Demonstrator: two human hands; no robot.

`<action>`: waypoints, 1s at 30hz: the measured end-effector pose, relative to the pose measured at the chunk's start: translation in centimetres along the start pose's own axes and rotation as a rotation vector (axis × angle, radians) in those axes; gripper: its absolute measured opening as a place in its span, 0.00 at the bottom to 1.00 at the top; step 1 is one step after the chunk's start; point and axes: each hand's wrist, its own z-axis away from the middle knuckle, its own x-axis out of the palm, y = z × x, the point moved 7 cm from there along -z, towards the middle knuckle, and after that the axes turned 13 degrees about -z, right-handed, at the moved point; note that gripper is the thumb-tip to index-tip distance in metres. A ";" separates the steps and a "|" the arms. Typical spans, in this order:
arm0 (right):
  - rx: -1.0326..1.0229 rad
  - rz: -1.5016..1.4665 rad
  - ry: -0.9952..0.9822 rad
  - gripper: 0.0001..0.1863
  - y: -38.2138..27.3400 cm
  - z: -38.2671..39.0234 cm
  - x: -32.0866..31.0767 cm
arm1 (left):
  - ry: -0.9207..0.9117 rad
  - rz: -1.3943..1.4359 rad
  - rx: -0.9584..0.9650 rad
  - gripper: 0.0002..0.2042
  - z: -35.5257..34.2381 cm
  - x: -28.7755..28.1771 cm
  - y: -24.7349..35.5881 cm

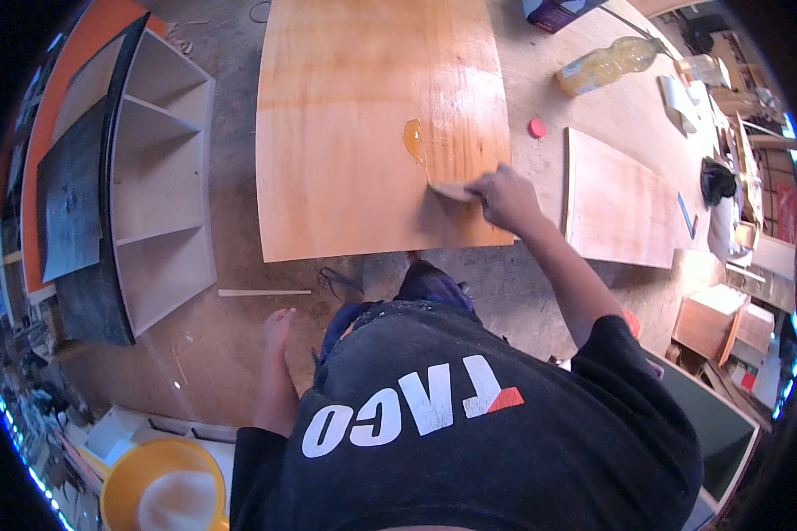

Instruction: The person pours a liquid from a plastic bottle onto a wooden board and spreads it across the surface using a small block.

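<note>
In front of me lies a large wooden panel [345, 159], its right part glossy and darker with wet finish. A small puddle of amber liquid [413, 142] sits near its middle, with a thin trail running toward me. My right hand [506, 200] is closed around a pale, flat applicator [452, 190], pressed to the panel just below the puddle. Whether it is a brush or a pad I cannot tell. At my left side, apart from the panel, my left hand [279, 328] hangs with loosely bent fingers, holding nothing visible.
A plastic bottle of yellowish liquid [607, 66] and a red cap [537, 128] lie right of the panel. Beyond them rests a smaller wooden board [618, 199]. An open-shelved cabinet [159, 168] stands left, near a thin white strip [264, 292]. A yellow basin [119, 482] sits at lower left.
</note>
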 end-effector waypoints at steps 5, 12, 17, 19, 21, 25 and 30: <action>0.102 0.006 -0.187 0.13 -3.7 9.8 3.9 | 0.041 -0.144 0.142 0.20 -3.9 -7.3 0.6; 0.175 -0.371 0.363 0.21 -6.3 6.1 -2.6 | 0.038 -0.265 0.087 0.23 -2.8 -13.6 3.2; -0.092 -0.130 0.472 0.21 -7.1 -8.1 -2.6 | 0.086 -0.023 -0.071 0.27 -2.7 -13.4 -0.3; -0.098 -0.024 0.449 0.21 -6.4 -10.2 -1.5 | 0.078 -0.029 -0.062 0.27 -0.9 -12.7 2.9; -0.076 0.044 0.367 0.20 -6.2 -11.5 -1.4 | 0.112 -0.037 -0.044 0.27 -0.9 -13.0 3.2; -0.111 -0.079 0.354 0.19 -6.6 -16.1 -4.3 | 0.157 -0.169 -0.033 0.26 -2.0 -12.8 -6.1; 0.158 -0.002 0.276 0.20 -3.5 -16.7 -3.5 | -0.014 -0.198 -0.104 0.22 -2.6 -11.3 -4.4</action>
